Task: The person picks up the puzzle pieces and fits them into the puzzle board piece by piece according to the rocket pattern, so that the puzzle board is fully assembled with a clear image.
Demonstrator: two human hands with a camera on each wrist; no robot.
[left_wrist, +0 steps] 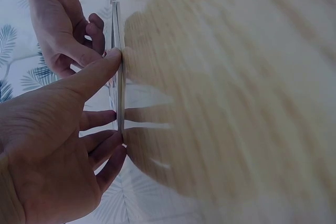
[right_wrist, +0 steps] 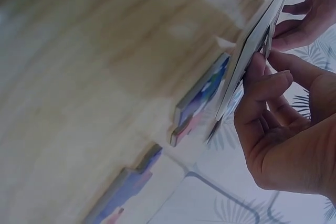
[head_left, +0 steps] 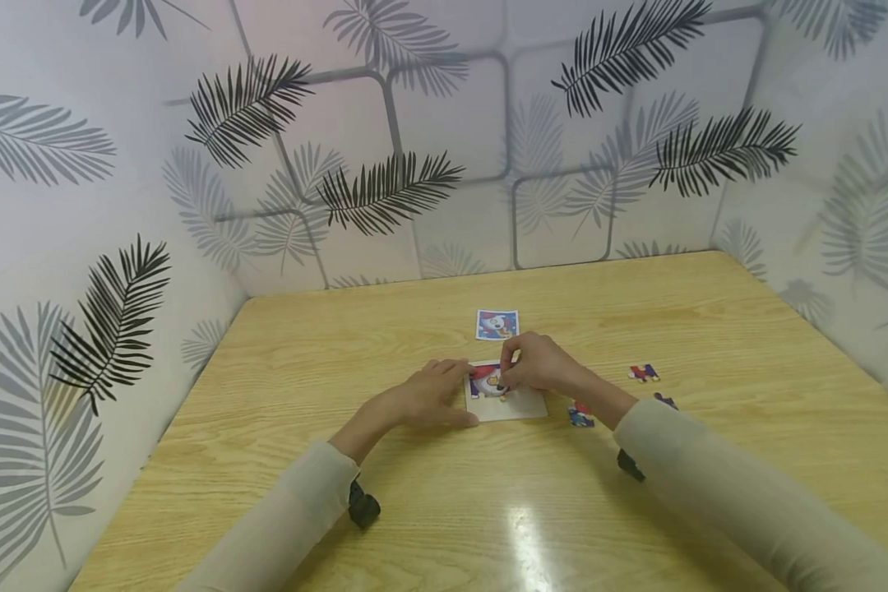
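A white puzzle board lies on the table, its far part covered by a partly assembled picture of a white cartoon character with red on its head. My left hand rests along the board's left side, thumb and fingers spread apart. In the left wrist view, the thumb and fingertips touch the board's edge. Over the picture's right part, my right hand pinches a small puzzle piece between thumb and forefinger. That piece's printed face is hidden.
Loose puzzle pieces lie to the right: one near the board, another farther off, and one partly behind the right sleeve. A square picture card lies beyond the board. Patterned walls border the wooden table.
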